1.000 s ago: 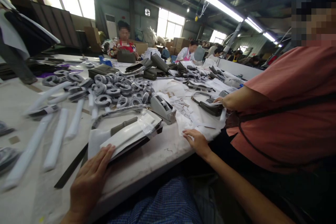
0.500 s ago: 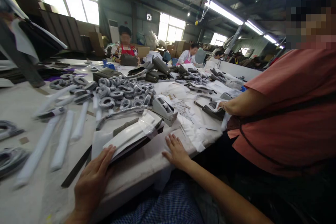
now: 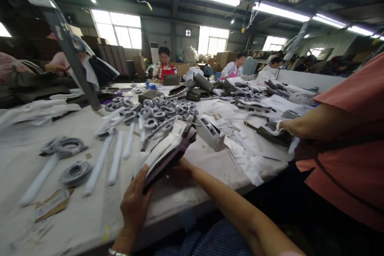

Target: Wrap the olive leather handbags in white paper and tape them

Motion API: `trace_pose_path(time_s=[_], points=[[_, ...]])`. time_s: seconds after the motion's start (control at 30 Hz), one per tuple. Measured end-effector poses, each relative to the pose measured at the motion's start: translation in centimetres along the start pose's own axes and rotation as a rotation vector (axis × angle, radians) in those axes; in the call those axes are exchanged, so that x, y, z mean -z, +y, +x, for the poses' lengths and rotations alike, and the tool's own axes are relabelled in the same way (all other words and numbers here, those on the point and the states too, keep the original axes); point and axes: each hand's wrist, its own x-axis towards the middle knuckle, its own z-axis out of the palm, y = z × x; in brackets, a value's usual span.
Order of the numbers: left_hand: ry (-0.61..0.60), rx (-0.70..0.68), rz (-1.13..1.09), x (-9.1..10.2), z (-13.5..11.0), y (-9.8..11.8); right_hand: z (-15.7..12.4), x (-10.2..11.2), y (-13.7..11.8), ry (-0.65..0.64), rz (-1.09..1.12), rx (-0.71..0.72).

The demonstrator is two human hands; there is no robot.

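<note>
Holding wrapped panel stack (image 3: 168, 153) | left hand (image 3: 135, 204) clasps near end | right hand (image 3: 182, 166) beneath, grip hidden | likely stiff, slippery: take edges.

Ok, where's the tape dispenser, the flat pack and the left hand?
tape dispenser (image 3: 212, 136), head view, on its grey side.
flat pack (image 3: 164, 152), head view, on its white top.
left hand (image 3: 135, 205), head view, back of the hand.

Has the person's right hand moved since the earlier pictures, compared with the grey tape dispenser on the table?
Yes. The right hand went left, from the papers right of the tape dispenser to the wrapped stack on its left.
</note>
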Motion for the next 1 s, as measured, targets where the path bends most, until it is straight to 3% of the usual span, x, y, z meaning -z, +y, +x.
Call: trace_pose_path(time_s=[0.1,0.2,0.37,0.47,0.57,0.63,0.7,0.83,1.0], points=[[-0.019,-0.101,0.019,-0.2,0.0,-0.1,-0.6,0.6,0.0,0.065,0.000,-0.017],[-0.036,-0.189,0.038,-0.3,0.2,0.2,-4.0,2.3,-1.1,0.106,-0.024,-0.011],[-0.012,-0.301,0.074,-0.1,0.1,2.0,-10.7,6.6,-5.3,-0.007,0.045,0.047],[-0.007,-0.338,0.101,0.0,-0.4,4.0,-11.5,9.5,-7.8,0.038,0.116,0.083],[-0.002,-0.390,0.108,0.1,-1.0,6.2,-8.9,11.1,-8.2,0.186,0.057,0.073],[-0.006,-0.396,0.110,0.3,-1.3,7.2,-5.8,10.9,-7.0,0.184,-0.004,-0.035],[-0.007,-0.385,0.114,0.4,-1.6,7.8,-2.3,9.7,-5.3,0.061,-0.061,-0.225],[0.016,-0.378,0.123,0.4,-2.0,8.3,4.2,5.8,-2.2,-0.082,-0.066,-0.372],[0.067,-0.364,0.132,0.1,-2.1,8.4,8.6,2.2,-0.8,-0.199,0.059,-0.536]])
